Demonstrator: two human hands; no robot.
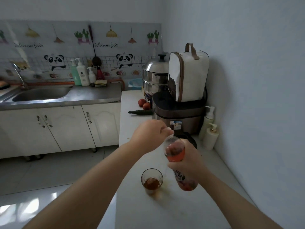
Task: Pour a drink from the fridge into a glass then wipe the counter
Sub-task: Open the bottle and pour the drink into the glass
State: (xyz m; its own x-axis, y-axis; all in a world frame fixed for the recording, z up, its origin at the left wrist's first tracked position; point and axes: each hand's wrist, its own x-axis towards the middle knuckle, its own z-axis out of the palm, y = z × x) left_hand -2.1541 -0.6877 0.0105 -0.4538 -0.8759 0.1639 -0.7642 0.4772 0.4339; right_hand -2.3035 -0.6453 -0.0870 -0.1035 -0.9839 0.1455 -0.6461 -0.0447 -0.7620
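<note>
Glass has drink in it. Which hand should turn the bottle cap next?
Left hand: it pinches the cap, while the right hand grips the bottle, steadying it.

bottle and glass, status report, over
Right hand grips the bottle, tilted above the counter. Left hand pinches its cap. Glass part full, upright beside it. Nothing between them.

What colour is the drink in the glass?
The drink in the glass is dark amber-brown, seen best in the head view.
</note>
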